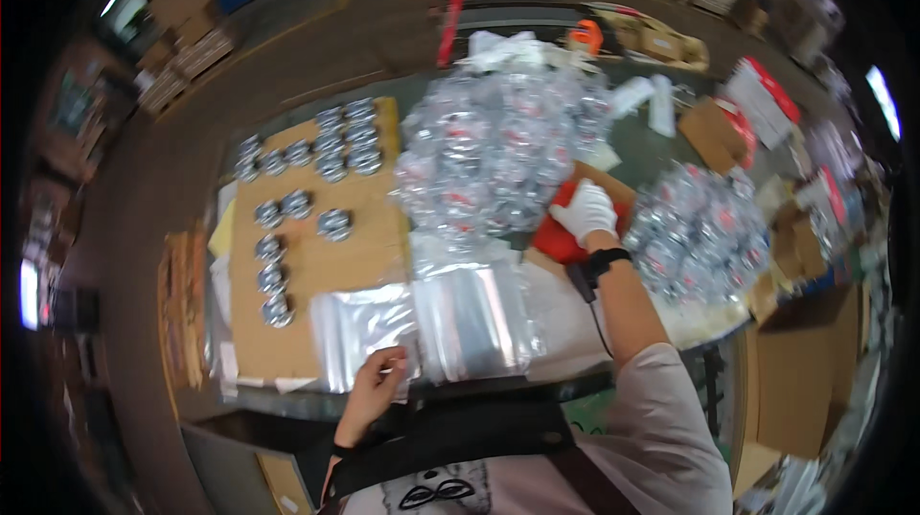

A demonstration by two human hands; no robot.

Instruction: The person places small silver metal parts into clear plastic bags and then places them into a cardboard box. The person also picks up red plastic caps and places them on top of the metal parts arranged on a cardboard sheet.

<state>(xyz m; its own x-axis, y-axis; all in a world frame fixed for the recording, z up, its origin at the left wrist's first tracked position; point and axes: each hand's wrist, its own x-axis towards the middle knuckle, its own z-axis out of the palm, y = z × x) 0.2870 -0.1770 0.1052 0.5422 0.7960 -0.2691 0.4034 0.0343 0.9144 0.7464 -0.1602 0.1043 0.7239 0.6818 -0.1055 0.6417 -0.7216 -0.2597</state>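
Observation:
My left hand [376, 384] is bare, with a dark band at the wrist. Its fingers are bent together at the near edge of a flat stack of clear plastic bags [362, 333]; whether they pinch a bag is too small to tell. A second stack of clear bags [471, 323] lies just right of it. My right hand [587, 211] wears a white glove and a black wrist strap. Curled closed, it rests over a red open box or lining [557, 243] beside a brown cardboard flap; what its fingers hold is hidden.
Round metallic parts [334, 225] stand in rows on a cardboard sheet [369, 261] at the left. Heaps of plastic-wrapped parts lie at the middle [498, 146] and right [700, 232]. An orange tape dispenser [586, 37] sits at the back, and an opened carton [800, 371] stands at lower right.

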